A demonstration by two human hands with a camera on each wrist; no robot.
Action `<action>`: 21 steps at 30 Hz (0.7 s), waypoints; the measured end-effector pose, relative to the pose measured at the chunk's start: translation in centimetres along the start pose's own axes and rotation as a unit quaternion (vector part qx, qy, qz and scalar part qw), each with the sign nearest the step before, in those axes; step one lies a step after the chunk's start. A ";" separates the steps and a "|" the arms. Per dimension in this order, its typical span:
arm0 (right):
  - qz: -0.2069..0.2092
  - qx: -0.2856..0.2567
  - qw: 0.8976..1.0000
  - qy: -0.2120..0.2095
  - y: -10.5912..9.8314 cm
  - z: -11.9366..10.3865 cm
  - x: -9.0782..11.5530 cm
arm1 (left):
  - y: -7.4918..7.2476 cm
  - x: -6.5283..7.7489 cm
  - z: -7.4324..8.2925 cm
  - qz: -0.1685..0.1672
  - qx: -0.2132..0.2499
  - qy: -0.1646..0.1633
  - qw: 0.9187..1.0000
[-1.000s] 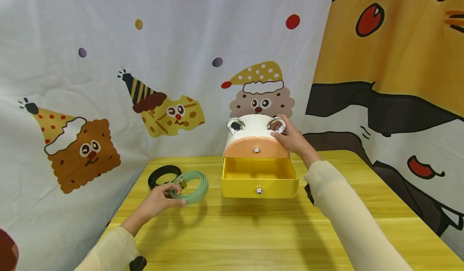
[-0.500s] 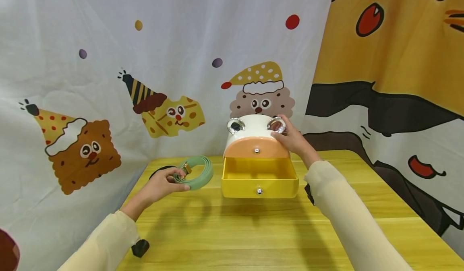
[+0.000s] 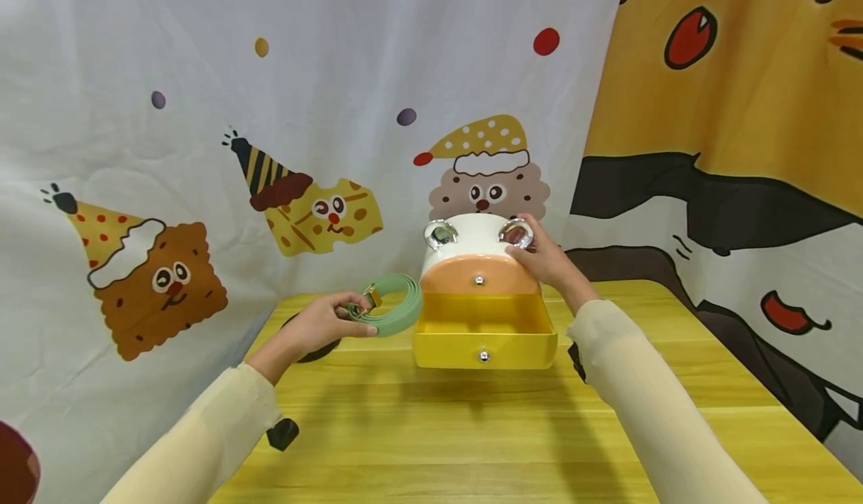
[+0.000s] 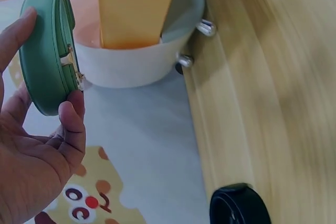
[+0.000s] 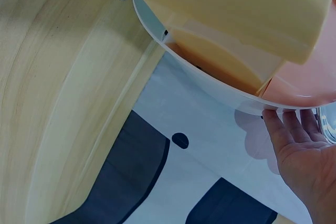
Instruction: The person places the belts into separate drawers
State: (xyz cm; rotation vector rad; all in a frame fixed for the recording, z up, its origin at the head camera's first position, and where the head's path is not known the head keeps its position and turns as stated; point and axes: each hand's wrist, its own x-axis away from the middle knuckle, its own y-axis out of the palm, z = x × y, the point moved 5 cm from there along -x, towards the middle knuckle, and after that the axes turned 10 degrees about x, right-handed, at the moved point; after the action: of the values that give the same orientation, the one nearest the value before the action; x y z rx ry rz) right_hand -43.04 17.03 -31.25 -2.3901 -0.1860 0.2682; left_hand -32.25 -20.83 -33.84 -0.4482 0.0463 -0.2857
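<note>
My left hand (image 3: pixel 317 328) pinches a coiled green belt (image 3: pixel 401 321) with a gold buckle, up off the table. In the left wrist view the thumb lies on the outside of the green belt (image 4: pixel 42 61), with the fingers below it. To the right stands a white frog-shaped drawer box (image 3: pixel 475 228) with silver ring eyes and an orange upper drawer front. Its yellow lower drawer (image 3: pixel 438 350) is pulled out, and no contents show in it. The coil's right edge overlaps the drawer's left side in the head view. My right hand (image 3: pixel 544 258) grips the box's upper right side, thumb in front.
A coiled black belt (image 3: pixel 320 353) lies on the yellow wood-grain table (image 3: pixel 431 436), partly hidden behind my left hand. Printed cloth (image 3: pixel 350 55) hangs directly behind the table and along its right side.
My left hand has lifted the green belt from beside the black belt and carried it right, up to the drawer's left edge. My right hand stays on the box.
</note>
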 end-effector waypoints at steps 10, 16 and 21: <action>0.000 0.008 1.000 -0.001 0.0 0.1 0.0 | 2.2 -1.4 3.2 -0.041 -0.018 0.016 0.999; 0.000 0.008 1.000 -0.010 -0.1 0.0 0.1 | 3.6 -2.3 4.4 -0.074 -0.015 0.018 0.997; -0.001 0.007 1.000 -0.012 -0.1 0.0 0.0 | 4.7 -2.8 5.0 -0.096 -0.006 0.023 0.995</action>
State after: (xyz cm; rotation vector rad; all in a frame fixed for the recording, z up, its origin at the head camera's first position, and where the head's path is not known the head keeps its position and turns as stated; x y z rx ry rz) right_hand -43.01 17.07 -31.19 -2.3729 -0.1967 0.2965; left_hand -33.16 -13.84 -31.42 -0.4580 0.0497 -0.4851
